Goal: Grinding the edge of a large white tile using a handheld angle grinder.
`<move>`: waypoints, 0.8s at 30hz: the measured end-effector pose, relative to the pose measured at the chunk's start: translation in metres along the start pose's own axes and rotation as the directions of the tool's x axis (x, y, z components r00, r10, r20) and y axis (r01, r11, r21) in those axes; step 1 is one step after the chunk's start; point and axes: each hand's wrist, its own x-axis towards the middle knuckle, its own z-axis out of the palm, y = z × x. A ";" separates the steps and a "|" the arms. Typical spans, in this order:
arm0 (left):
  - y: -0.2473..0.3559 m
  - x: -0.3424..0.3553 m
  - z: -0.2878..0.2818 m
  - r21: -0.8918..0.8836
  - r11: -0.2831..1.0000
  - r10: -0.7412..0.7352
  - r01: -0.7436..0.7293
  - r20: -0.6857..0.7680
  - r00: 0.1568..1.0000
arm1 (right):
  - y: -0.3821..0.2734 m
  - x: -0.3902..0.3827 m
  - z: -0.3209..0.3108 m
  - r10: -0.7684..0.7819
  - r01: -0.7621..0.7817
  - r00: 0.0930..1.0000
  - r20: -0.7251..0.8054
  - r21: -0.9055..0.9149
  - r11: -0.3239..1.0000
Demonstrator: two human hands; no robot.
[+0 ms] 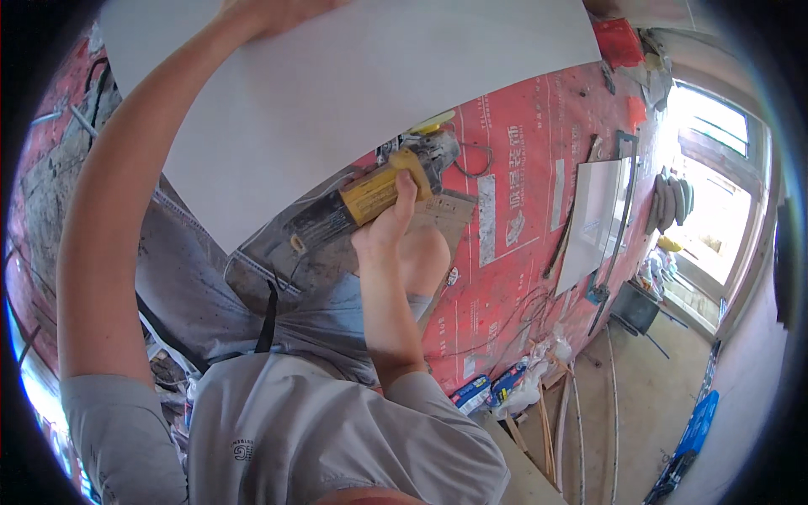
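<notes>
A large white panel (pixel 337 101), smooth and flat like a big tile or board, fills the upper part of the head view, and its near edge runs slantwise above my legs. Across its far part lies my left hand (pixel 273 15), laid flat on the surface and partly cut off by the top of the picture. My right hand (pixel 389 220) is closed around a yellow and black angle grinder (pixel 368 199). The grinder's head is close to the panel's lower edge; whether its disc touches the panel cannot be made out. My bare knee (pixel 429 257) shows beside the tool.
Red printed protective sheeting (pixel 513 295) covers the floor, with a piece of cardboard (pixel 450 219) near the grinder. Farther right lie a smaller white panel (pixel 589 223), cables, long thin strips (pixel 579 438) and a black box (pixel 635 307). A bright window (pixel 715 210) stands beyond them.
</notes>
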 end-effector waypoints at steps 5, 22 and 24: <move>-0.015 0.000 0.008 -0.613 0.538 0.366 -0.579 -0.449 0.815 | 0.029 -0.032 0.001 0.024 -0.024 1.000 0.008 0.034 0.999; -0.008 -0.010 -0.009 -0.556 0.741 0.302 -0.378 -0.227 0.926 | 0.055 -0.070 0.006 0.065 -0.064 0.998 0.027 -0.015 0.998; -0.008 -0.009 -0.009 -0.463 0.848 0.219 -0.257 -0.136 0.966 | 0.053 -0.067 0.007 0.056 -0.055 0.998 0.026 -0.024 0.998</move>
